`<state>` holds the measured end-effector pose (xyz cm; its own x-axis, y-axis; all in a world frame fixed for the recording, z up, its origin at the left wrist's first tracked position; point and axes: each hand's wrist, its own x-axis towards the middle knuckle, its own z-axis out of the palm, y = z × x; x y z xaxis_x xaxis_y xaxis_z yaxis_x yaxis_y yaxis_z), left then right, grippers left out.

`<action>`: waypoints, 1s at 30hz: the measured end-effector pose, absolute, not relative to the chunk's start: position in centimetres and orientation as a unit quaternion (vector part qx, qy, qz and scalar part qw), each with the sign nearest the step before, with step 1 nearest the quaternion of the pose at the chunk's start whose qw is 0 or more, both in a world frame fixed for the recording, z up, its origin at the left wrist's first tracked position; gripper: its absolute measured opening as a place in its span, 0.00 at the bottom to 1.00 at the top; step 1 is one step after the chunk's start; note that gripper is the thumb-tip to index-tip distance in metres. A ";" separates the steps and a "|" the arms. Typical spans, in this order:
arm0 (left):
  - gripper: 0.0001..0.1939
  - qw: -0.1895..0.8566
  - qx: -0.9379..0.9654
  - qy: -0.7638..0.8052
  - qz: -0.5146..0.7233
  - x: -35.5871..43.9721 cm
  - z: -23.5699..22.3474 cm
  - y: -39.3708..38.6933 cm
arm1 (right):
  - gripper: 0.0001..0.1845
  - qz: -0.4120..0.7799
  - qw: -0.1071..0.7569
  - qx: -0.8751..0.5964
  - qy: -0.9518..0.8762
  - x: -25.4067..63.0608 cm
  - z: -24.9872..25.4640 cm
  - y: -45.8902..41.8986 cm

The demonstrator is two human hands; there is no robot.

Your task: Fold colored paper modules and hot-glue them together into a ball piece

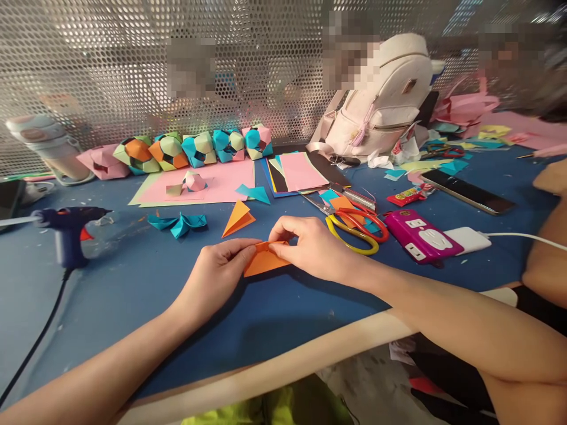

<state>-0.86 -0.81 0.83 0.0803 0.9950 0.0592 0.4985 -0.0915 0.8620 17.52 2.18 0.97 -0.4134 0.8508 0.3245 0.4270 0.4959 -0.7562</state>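
Between my two hands is a piece of orange paper (267, 262), its upper edge pinched by both. My left hand (224, 265) grips the left corner between thumb and fingers. My right hand (308, 245) pinches the upper right edge, its fingers curled over. Part of the fold lies hidden under the fingertips. Just beyond stands a folded orange paper piece (239, 219). To its left rests a teal folded paper piece (179, 224). Scissors with yellow and red handles (354, 247) lie right of my right hand.
A blue glue gun (66, 233) stands at left, its cord trailing forward. Several folded paper balls (168, 150) line the back by the mesh panel. A purple power strip (420, 236), a phone (467, 192) and a white backpack (376, 112) are on the right. Another person's arm (547, 236) rests at the right edge.
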 end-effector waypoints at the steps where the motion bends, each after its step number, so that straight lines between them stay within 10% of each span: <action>1: 0.15 0.341 0.652 0.576 0.357 -0.9 0.8 -0.8 | 0.08 0.293 0.355 -0.405 -0.790 17.5 1.0 2.2; 30: 0.11 0.382 0.656 0.551 0.347 -0.5 0.7 -0.8 | 0.08 0.242 0.371 -0.332 -0.833 17.4 0.5 1.7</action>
<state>-0.50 -0.84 0.73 0.1525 0.9877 0.0344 0.4574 -0.1013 0.8835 17.35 1.73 0.52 -0.5050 0.7320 0.4574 0.3738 0.6631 -0.6485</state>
